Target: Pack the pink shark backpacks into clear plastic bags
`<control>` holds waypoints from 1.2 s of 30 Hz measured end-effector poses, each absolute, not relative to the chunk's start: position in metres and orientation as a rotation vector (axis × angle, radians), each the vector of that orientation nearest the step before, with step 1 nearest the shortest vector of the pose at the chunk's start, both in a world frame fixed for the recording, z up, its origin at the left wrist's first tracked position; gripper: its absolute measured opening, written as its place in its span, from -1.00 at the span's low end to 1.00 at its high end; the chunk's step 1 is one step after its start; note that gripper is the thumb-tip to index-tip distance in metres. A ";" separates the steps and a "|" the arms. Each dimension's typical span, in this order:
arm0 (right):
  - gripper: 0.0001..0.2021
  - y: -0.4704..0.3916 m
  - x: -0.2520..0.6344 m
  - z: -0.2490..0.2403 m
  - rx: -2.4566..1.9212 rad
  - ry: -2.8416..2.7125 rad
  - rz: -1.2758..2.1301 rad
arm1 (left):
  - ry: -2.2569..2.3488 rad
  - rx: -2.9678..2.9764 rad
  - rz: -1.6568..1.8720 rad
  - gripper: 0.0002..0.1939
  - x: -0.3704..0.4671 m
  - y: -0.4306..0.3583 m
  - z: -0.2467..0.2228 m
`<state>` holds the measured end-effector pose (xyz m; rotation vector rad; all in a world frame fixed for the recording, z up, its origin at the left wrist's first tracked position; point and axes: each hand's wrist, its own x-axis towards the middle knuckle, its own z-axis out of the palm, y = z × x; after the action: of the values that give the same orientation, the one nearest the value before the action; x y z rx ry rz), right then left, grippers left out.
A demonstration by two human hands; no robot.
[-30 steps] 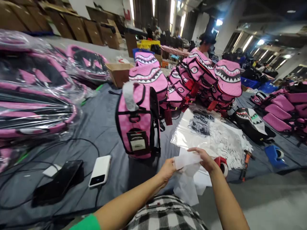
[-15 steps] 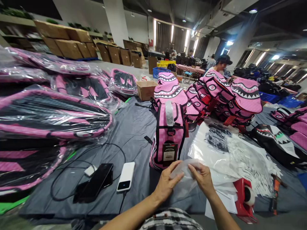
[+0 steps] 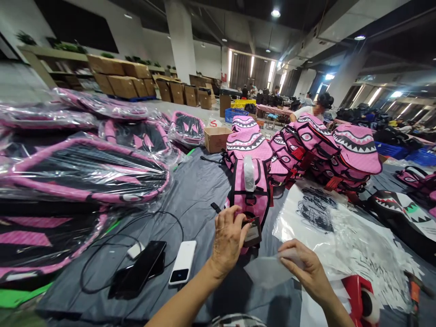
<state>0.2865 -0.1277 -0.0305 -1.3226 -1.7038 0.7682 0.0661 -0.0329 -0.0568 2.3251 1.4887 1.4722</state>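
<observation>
A pink and black backpack stands in front of me with its top handle wrapped in white. My left hand is closed on the edge of a dark hang tag at the backpack's front. In my right hand is a small clear plastic bag, pinched between thumb and fingers and hanging to the left, below the tag. On the right lie a printed clear plastic bag and a heap of small clear bags.
Plastic-wrapped pink bags are piled at left. Near me lie a black phone, a white power bank, cables, a red tape dispenser and a hammer. More pink backpacks and a cardboard box stand behind; a co-worker is beyond.
My left hand has left the small plastic bag and moved up to the hang tag. My right hand keeps the bag, now a little lower and further right. The view has shifted slightly.
</observation>
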 end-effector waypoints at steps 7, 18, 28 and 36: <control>-0.85 -0.108 0.289 -0.023 -1.465 -1.854 0.810 | 0.845 1.251 1.112 -0.66 0.021 -0.007 -0.019; -0.82 -0.029 0.216 -0.023 -1.523 -1.908 -0.387 | 0.593 1.181 1.112 -0.58 0.046 -0.029 -0.008; -0.70 -0.013 0.232 -0.019 -1.643 -1.860 -0.307 | 1.227 2.076 1.664 -0.78 0.045 -0.029 -0.064; -0.61 -0.005 0.239 -0.013 -1.551 -1.890 -0.175 | 1.240 1.850 1.694 -0.87 0.043 0.024 -0.031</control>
<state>0.2388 -0.0052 -0.0134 -1.5513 -1.8901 -0.1751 0.0429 0.0236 -0.0310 1.8498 1.2402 1.6937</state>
